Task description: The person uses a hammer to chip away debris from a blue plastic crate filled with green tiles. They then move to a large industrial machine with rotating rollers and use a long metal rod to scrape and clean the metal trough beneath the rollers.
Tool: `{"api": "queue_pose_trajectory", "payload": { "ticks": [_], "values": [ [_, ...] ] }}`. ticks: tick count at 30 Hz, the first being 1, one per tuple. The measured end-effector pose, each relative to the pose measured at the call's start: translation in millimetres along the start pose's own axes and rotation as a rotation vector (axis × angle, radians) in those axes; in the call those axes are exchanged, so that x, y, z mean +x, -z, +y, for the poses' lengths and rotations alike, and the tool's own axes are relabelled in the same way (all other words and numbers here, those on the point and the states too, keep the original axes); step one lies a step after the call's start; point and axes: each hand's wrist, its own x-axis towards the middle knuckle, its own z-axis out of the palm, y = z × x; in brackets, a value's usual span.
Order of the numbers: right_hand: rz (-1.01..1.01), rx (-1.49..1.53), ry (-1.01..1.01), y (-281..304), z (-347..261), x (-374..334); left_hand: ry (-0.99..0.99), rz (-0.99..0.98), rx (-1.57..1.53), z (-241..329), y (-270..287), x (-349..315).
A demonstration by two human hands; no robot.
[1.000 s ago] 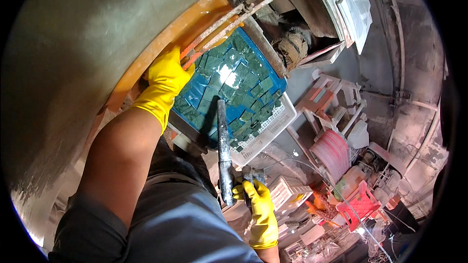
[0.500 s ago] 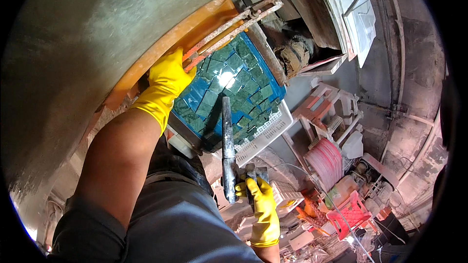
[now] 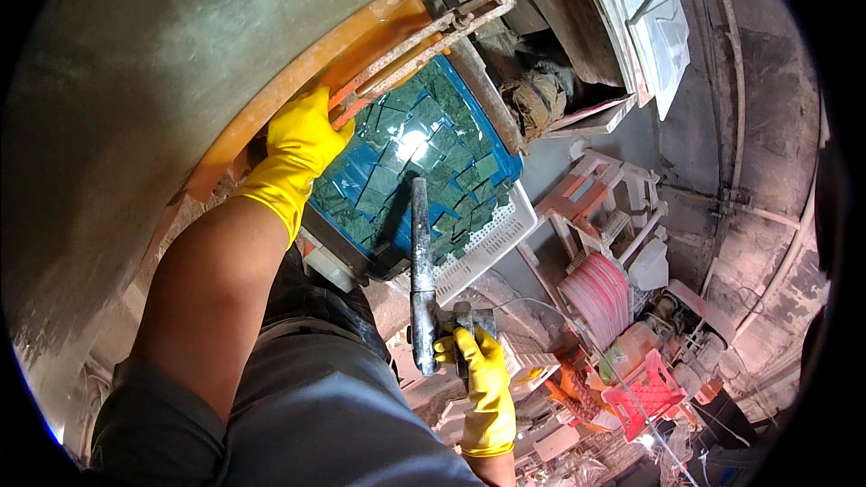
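Observation:
My left hand [image 3: 307, 140], in a yellow rubber glove, is closed around the orange end of a rusty metal bar frame [image 3: 406, 54]. Just to its right, a blue tub [image 3: 516, 162] holds many dark green square tiles [image 3: 383, 176] that look wet and reflect a bright light. A worn grey metal pipe [image 3: 421, 261] stretches over the tub's near edge. Beside the pipe's lower end, my gloved right hand [image 3: 483, 365] has its fingers wrapped around a dark upright handle [image 3: 463, 334]; how that handle joins the pipe is hidden.
A large grey curved wall [image 3: 117, 81] with an orange rim [image 3: 262, 108] fills the left. Under the tub lies a white perforated crate [image 3: 496, 239]. To the right are a stained rack [image 3: 595, 189], a reel of pink hose [image 3: 595, 298] and a red plastic crate [image 3: 645, 397]. Boards [image 3: 577, 27] lean beyond.
The whole view has shifted slightly, moving the tub and surroundings a little left in the picture. Both hands keep the same holds.

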Motion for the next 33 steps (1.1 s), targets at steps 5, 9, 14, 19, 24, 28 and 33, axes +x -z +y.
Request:
{"api": "queue_pose_trajectory", "payload": {
  "ticks": [5, 9, 14, 19, 24, 28, 33],
  "values": [
    [-0.021, -0.006, 0.009, -2.1, -2.9, -1.7, -0.015, 0.038, 0.02, -2.5, -4.4, -1.0],
    [-0.021, -0.021, -0.001, -2.4, -0.4, 1.0, -0.03, 0.073, 0.044, -6.1, -11.0, -1.3],
    [-0.021, -0.034, -0.024, -8.4, -7.6, 0.5, -0.026, 0.061, 0.044, -4.5, -7.5, -1.0],
    [-0.021, -0.068, -0.042, -11.7, -13.4, 3.6, -0.023, 0.065, 0.046, -6.6, -8.7, 0.3],
    [-0.033, -0.082, -0.042, -10.8, -14.2, 5.8, 0.006, 0.009, 0.031, -2.9, -2.4, 0.5],
    [-0.051, -0.118, -0.019, -8.6, -10.9, 7.4, 0.01, -0.005, 0.05, -3.0, -2.2, 0.6],
    [-0.051, -0.134, -0.014, -8.8, -9.5, 7.4, -0.018, 0.032, 0.057, -5.6, -5.8, 0.5]
  ]
}}
